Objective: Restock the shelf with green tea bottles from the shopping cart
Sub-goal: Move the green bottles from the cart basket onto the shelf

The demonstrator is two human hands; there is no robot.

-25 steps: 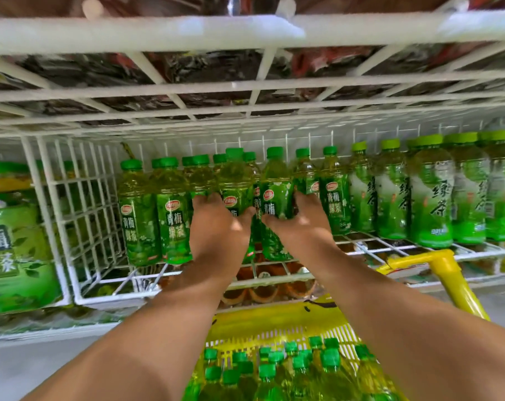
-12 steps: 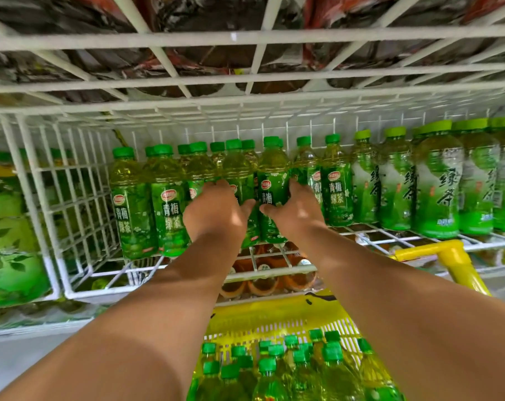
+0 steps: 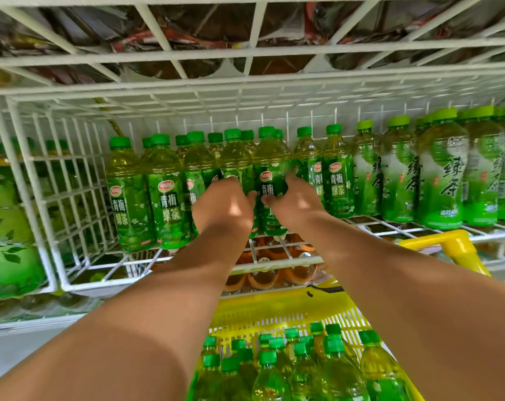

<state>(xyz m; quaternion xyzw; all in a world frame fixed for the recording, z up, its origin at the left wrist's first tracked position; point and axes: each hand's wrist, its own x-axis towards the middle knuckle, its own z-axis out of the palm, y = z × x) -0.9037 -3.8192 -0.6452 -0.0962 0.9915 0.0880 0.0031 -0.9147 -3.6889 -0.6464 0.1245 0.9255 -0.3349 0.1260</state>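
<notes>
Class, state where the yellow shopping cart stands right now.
The yellow shopping cart sits at the bottom centre of the head view, below the wire shelf, between the person's forearms, holding green-capped bottles.

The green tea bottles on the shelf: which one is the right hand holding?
The bottle at the front centre, between both hands; the right hand grips its label.

Green tea bottles (image 3: 270, 183) upright on wire shelf (image 3: 277, 263) (green caps), more in yellow cart (image 3: 274, 311) below.
</notes>
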